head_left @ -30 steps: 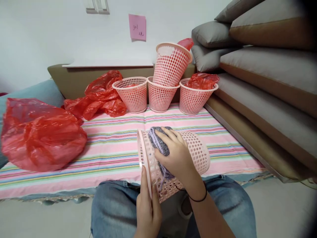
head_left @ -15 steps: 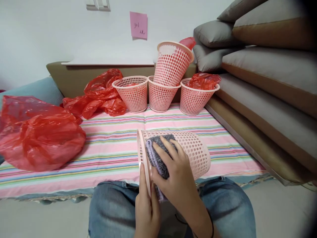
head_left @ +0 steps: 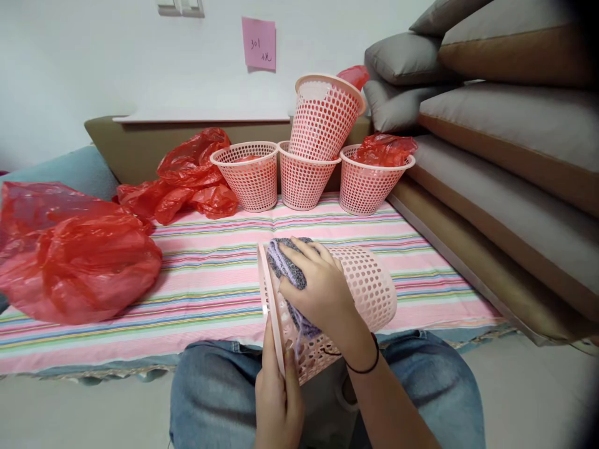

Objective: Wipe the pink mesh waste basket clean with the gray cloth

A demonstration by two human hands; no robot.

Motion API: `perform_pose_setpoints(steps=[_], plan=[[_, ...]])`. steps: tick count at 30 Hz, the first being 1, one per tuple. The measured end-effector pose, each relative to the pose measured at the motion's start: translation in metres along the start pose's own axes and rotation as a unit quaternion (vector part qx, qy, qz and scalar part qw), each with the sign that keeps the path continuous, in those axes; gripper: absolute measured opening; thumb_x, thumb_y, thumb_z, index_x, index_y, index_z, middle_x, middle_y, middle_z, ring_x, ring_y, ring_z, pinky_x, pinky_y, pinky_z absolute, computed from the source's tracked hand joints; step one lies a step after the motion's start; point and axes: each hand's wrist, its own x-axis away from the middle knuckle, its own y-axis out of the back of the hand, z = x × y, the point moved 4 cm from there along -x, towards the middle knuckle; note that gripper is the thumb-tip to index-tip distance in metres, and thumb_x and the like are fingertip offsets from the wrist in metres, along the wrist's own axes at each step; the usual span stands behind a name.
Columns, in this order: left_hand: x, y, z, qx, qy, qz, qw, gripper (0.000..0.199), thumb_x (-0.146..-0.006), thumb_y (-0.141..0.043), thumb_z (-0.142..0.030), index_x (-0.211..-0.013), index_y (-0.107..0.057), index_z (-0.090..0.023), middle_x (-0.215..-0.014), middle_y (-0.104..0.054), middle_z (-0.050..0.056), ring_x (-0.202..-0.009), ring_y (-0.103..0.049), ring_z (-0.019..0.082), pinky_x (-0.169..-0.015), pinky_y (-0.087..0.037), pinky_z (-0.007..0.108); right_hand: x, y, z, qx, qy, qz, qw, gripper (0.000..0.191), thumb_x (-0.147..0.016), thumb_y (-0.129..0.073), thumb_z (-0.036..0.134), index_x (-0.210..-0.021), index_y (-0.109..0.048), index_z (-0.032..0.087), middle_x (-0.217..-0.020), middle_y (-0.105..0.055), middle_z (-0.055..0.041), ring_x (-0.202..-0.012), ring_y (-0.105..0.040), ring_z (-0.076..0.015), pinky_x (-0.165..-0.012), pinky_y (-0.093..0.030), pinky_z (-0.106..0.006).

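Note:
A pink perforated basket (head_left: 369, 287) lies on its side at the front edge of the striped cloth, its rim facing left. My left hand (head_left: 278, 393) grips the lower part of that rim between thumb and fingers. Under my right hand (head_left: 322, 287) is a folded grey and purple cloth (head_left: 292, 268), pressed against the upper side of the basket near the rim. The fingers of my right hand curve over the cloth.
Pink baskets (head_left: 253, 181) stand at the back, one tilted inside another, some with red bags. Red plastic bags (head_left: 88, 262) lie on the left of the striped cloth (head_left: 206, 274). Grey cushions (head_left: 510, 125) are stacked at the right.
My right hand has moved up and slightly left over the basket with the grey and purple cloth. My left hand has stayed on the rim.

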Motion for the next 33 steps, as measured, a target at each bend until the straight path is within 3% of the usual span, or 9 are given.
perform_pose_setpoints(steps=[4, 10, 16, 19, 23, 27, 30, 33], plan=[[0.007, -0.001, 0.004, 0.010, 0.027, 0.014, 0.999, 0.055, -0.101, -0.041, -0.035, -0.152, -0.033, -0.018, -0.149, -0.050, 0.013, -0.140, -0.044, 0.025, -0.096, -0.055, 0.030, -0.014, 0.002, -0.011, -0.002, -0.012, 0.031, 0.999, 0.053, -0.080, -0.056, 0.027, -0.133, -0.062, 0.028, -0.144, -0.056, 0.0001, -0.130, -0.048, -0.0309, -0.110, -0.039, -0.053], [0.010, -0.004, 0.005, 0.040, 0.062, 0.022, 0.997, 0.058, -0.101, -0.041, -0.040, -0.152, -0.031, -0.014, -0.124, -0.070, 0.015, -0.112, -0.069, 0.023, -0.080, -0.060, 0.027, -0.025, 0.004, -0.031, -0.018, -0.019, 0.055, 0.998, 0.052, -0.081, -0.055, 0.026, -0.132, -0.063, 0.026, -0.142, -0.058, -0.0017, -0.129, -0.050, -0.0286, -0.111, -0.039, -0.048], [0.017, -0.009, 0.004, 0.077, 0.097, -0.016, 0.992, 0.060, -0.101, -0.040, -0.042, -0.153, -0.028, -0.015, -0.116, -0.073, 0.013, -0.100, -0.074, 0.022, -0.080, -0.060, 0.028, -0.022, 0.007, -0.032, -0.010, -0.011, 0.050, 0.999, 0.053, -0.081, -0.055, 0.025, -0.134, -0.061, 0.027, -0.141, -0.059, -0.0016, -0.127, -0.051, -0.0278, -0.110, -0.039, -0.049], [0.020, -0.009, 0.006, 0.073, 0.086, -0.018, 0.993, 0.061, -0.101, -0.041, -0.040, -0.154, -0.027, -0.015, -0.117, -0.073, 0.013, -0.101, -0.073, 0.022, -0.080, -0.060, 0.028, -0.014, 0.009, -0.026, -0.002, -0.004, 0.045, 0.999, 0.054, -0.082, -0.055, 0.024, -0.136, -0.060, 0.026, -0.142, -0.058, -0.0015, -0.129, -0.049, -0.0288, -0.110, -0.039, -0.050], [0.019, -0.008, 0.008, 0.051, 0.065, -0.014, 0.996, 0.056, -0.102, -0.040, -0.035, -0.154, -0.030, -0.017, -0.144, -0.056, 0.015, -0.119, -0.065, 0.022, -0.088, -0.058, 0.025, 0.002, 0.011, -0.014, 0.003, 0.016, 0.033, 0.999, 0.053, -0.085, -0.054, 0.027, -0.137, -0.058, 0.024, -0.144, -0.055, -0.0007, -0.129, -0.046, -0.0303, -0.111, -0.038, -0.051], [0.012, -0.005, 0.003, -0.003, -0.023, -0.006, 1.000, 0.053, -0.102, -0.039, -0.024, -0.154, -0.030, -0.025, -0.157, -0.040, 0.007, -0.141, -0.042, 0.020, -0.107, -0.046, 0.025, 0.023, 0.010, 0.004, 0.003, 0.033, 0.018, 0.999, 0.054, -0.084, -0.054, 0.027, -0.137, -0.058, 0.024, -0.149, -0.050, 0.0013, -0.129, -0.043, -0.0320, -0.112, -0.036, -0.053], [0.009, -0.003, 0.000, -0.034, -0.095, 0.014, 0.995, 0.061, -0.101, -0.035, -0.015, -0.158, -0.017, -0.031, -0.159, -0.037, 0.003, -0.143, -0.038, 0.016, -0.110, -0.041, 0.022, 0.033, 0.007, 0.013, 0.009, 0.036, 0.008, 0.999, 0.055, -0.084, -0.053, 0.026, -0.139, -0.056, 0.026, -0.152, -0.046, 0.0021, -0.130, -0.041, -0.0327, -0.111, -0.036, -0.055], [0.008, -0.002, -0.001, -0.043, -0.106, 0.014, 0.993, 0.063, -0.101, -0.034, -0.014, -0.158, -0.015, -0.032, -0.159, -0.037, 0.003, -0.144, -0.037, 0.016, -0.111, -0.041, 0.023, 0.034, 0.005, 0.016, 0.014, 0.032, 0.007, 0.999, 0.054, -0.085, -0.053, 0.026, -0.139, -0.056, 0.026, -0.152, -0.046, 0.0021, -0.129, -0.041, -0.0326, -0.110, -0.036, -0.055]])
